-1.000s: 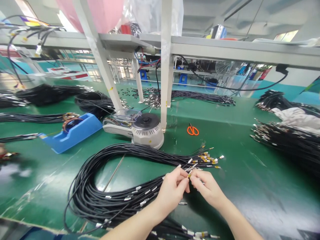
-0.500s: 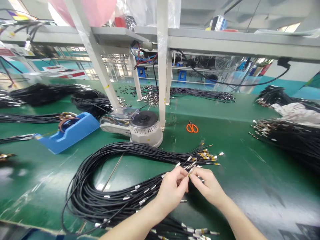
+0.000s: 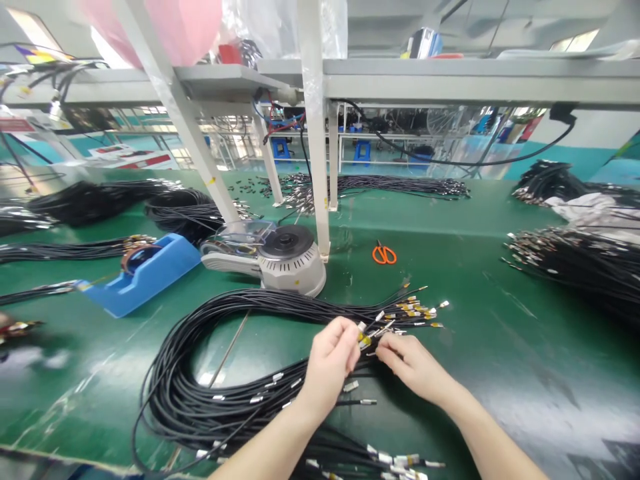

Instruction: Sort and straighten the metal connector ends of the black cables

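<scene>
A big loop of thin black cables [image 3: 210, 373] lies on the green table [image 3: 500, 347], their metal and yellow-tagged ends [image 3: 415, 312] fanned out to the right. My left hand [image 3: 327, 367] is closed in a pinch on one cable end with a yellow tag [image 3: 363, 339], held just above the bundle. My right hand [image 3: 413, 363] sits beside it to the right, fingers curled and resting on the cable ends; what they grip is hidden.
A grey tape dispenser [image 3: 280, 257] and a blue tape holder [image 3: 145, 273] stand behind the loop. Orange scissors [image 3: 384, 254] lie mid-table. More black cable bundles lie at the right [image 3: 575, 267], left [image 3: 100, 197] and back. White shelf posts [image 3: 315, 133] rise from the table.
My hands have come apart a little: the left one lifted a yellow-tagged cable end up and left, the right one dropped onto the cable ends. The view shifted slightly.
</scene>
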### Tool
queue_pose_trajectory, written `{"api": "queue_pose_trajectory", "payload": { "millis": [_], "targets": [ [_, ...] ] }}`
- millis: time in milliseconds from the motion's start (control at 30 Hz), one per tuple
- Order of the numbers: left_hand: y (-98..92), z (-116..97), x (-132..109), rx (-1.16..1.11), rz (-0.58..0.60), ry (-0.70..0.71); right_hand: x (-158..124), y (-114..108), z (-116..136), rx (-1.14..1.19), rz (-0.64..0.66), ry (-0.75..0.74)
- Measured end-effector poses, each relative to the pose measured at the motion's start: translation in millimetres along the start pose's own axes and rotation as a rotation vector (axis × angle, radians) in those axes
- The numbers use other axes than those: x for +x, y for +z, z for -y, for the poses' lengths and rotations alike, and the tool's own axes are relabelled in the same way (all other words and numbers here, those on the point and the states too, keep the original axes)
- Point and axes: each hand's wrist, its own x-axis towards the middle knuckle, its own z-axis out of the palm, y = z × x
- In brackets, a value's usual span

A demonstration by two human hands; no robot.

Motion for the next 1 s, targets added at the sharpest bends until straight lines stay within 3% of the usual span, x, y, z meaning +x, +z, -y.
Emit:
{"api": "queue_pose_trajectory", "payload": {
  "millis": [67,200,400,667,1000],
  "targets": [
    [-1.7,-1,0,-0.085,-0.020,-0.039,-2,0,-2,0.029,-0.021,0.042],
    [-1.9,1,-3,-0.064,0.037,-0.109,-4,-1,2,0.306,-0.122,0.122],
    [-2.2,8,-6,-0.051,0.055,-0.063,1,6,9,0.548,-0.147,0.113],
    [-2.0,8,-7,-0.046,0.034,-0.115,3,11,16,0.435,-0.170,0.137],
    [0.0,12,-13,-0.213,0.058,-0.196,3,17,21,0.425,-0.162,0.089]
  ]
}}
